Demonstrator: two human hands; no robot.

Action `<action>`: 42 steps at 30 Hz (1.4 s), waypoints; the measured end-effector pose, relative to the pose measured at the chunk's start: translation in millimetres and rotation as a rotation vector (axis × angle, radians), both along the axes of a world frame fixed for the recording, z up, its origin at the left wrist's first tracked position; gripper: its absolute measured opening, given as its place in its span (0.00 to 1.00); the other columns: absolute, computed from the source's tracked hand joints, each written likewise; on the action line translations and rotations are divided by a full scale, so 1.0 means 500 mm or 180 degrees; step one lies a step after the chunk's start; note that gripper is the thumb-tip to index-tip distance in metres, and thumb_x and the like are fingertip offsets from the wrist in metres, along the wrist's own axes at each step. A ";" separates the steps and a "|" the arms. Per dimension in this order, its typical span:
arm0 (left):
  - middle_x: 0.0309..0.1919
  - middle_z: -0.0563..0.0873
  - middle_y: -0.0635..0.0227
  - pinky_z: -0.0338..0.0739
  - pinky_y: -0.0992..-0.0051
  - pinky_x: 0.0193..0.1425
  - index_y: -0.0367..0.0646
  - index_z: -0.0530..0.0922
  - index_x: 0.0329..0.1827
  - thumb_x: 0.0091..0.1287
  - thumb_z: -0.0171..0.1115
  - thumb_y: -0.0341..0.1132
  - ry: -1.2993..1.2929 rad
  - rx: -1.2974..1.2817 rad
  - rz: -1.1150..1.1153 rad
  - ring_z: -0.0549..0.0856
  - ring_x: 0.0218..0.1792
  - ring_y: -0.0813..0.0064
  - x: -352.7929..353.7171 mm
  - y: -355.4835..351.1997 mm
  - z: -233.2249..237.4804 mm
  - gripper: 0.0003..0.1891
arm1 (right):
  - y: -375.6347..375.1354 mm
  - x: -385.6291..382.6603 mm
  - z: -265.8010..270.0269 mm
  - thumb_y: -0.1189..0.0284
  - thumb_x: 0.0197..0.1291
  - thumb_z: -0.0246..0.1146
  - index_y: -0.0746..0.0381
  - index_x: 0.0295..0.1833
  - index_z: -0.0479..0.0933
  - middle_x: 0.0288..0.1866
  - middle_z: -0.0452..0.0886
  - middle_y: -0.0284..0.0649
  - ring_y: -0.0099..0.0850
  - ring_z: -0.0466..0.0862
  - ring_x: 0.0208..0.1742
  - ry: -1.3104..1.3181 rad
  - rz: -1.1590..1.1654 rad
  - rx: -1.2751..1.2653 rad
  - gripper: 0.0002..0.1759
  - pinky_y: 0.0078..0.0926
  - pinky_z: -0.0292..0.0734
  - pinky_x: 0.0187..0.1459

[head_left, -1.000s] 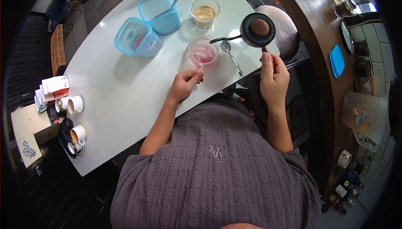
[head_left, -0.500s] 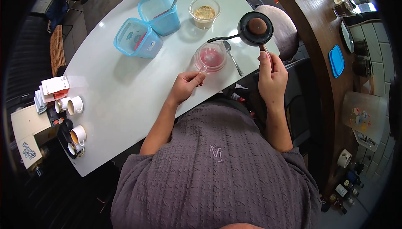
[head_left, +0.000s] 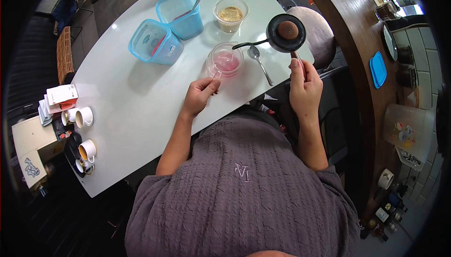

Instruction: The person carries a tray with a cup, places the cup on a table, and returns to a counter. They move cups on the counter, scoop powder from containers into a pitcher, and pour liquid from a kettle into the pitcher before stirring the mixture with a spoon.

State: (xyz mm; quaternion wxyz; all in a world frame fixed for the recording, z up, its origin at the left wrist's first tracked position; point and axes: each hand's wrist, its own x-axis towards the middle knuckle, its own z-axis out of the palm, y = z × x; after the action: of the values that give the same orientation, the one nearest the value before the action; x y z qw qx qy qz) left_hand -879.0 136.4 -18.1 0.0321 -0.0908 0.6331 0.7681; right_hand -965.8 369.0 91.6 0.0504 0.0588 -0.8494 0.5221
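Note:
My left hand point(head_left: 201, 95) is closed on the handle of a clear glass cup point(head_left: 226, 63) with pink contents, near the table's front edge. My right hand point(head_left: 305, 84) is wrapped round the handle of a black-lidded kettle point(head_left: 280, 44) with a round brown knob. The kettle is raised over the table's right end, and its thin black spout points left, with its tip at the cup's upper right rim. Between cup and kettle lies a metal spoon point(head_left: 260, 64). Whether liquid flows from the spout cannot be made out.
Two blue containers point(head_left: 157, 50) stand behind the cup on the left, one with a utensil. A clear tub point(head_left: 230, 15) of tan crumbs is behind. White mugs point(head_left: 88, 150) sit at the table's left end. A blue lid point(head_left: 377, 69) lies on the wooden counter point(head_left: 350, 36).
My left hand and the glass cup have shifted left, so the spout tip is now at the cup's right side. The kettle and my right hand have hardly moved.

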 end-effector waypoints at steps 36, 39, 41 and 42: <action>0.23 0.78 0.75 0.69 0.82 0.37 0.37 0.79 0.29 0.69 0.58 0.38 0.0043 0.0218 -0.0004 0.74 0.28 0.84 0.002 0.030 -0.011 0.14 | 0.077 -0.100 -0.183 0.58 0.68 0.54 0.64 0.33 0.73 0.17 0.65 0.25 0.14 0.62 0.17 -0.1313 -0.0191 -0.1437 0.19 0.15 0.57 0.19; 0.23 0.78 0.74 0.69 0.82 0.37 0.37 0.79 0.28 0.69 0.58 0.39 0.0025 0.0229 -0.0006 0.74 0.28 0.84 0.004 0.034 -0.010 0.15 | 0.073 -0.100 -0.189 0.59 0.68 0.54 0.65 0.33 0.73 0.17 0.65 0.25 0.14 0.62 0.16 -0.1318 -0.0167 -0.1475 0.19 0.16 0.57 0.18; 0.23 0.77 0.74 0.69 0.82 0.37 0.37 0.78 0.28 0.69 0.58 0.39 0.0016 0.0238 -0.0005 0.74 0.28 0.84 0.006 0.036 -0.014 0.15 | 0.072 -0.101 -0.195 0.59 0.68 0.54 0.65 0.33 0.73 0.17 0.65 0.25 0.14 0.62 0.16 -0.1306 -0.0161 -0.1457 0.19 0.16 0.56 0.18; 0.23 0.77 0.74 0.69 0.82 0.37 0.37 0.78 0.28 0.69 0.58 0.39 0.0021 0.0236 -0.0006 0.74 0.29 0.84 0.007 0.036 -0.019 0.15 | 0.070 -0.101 -0.197 0.59 0.68 0.54 0.65 0.33 0.73 0.16 0.64 0.25 0.14 0.62 0.16 -0.1286 -0.0153 -0.1435 0.19 0.16 0.56 0.18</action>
State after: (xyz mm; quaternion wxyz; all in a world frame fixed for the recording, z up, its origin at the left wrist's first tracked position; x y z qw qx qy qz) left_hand -875.4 154.2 -27.7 0.0341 -0.0865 0.6044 0.7913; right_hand -1016.1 404.0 -6.8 -0.0955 -0.0791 -0.7060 0.6972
